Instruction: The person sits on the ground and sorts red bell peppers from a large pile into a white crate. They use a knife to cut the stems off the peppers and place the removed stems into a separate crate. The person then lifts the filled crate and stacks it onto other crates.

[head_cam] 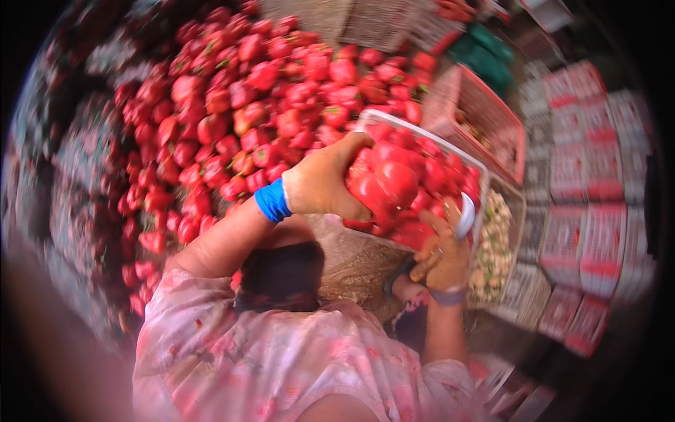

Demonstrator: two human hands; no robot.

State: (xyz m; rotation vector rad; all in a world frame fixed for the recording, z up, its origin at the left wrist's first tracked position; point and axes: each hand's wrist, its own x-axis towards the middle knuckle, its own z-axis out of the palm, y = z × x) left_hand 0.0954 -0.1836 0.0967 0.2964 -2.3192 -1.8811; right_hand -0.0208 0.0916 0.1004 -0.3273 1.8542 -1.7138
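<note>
My left hand (324, 179), in a tan work glove with a blue band at the wrist, grips a large red bell pepper (387, 182). Below the pepper is a white-rimmed plastic crate (426, 133) filled with red bell peppers (437, 174). My right hand (445, 258), gloved too, is over the crate's near right corner with its fingers bent. A curved, pale, shiny tool (466, 215) sticks out from it; its grip is hidden, and blur leaves its exact kind unclear.
A large heap of red bell peppers (253, 100) spreads ahead and left. Filled mesh sacks (87, 142) line the far left. Rightward are a pink crate (474, 111), a crate of pale pepper cores (490, 248) and stacked crates (585, 184). A green bag (482, 55) lies behind.
</note>
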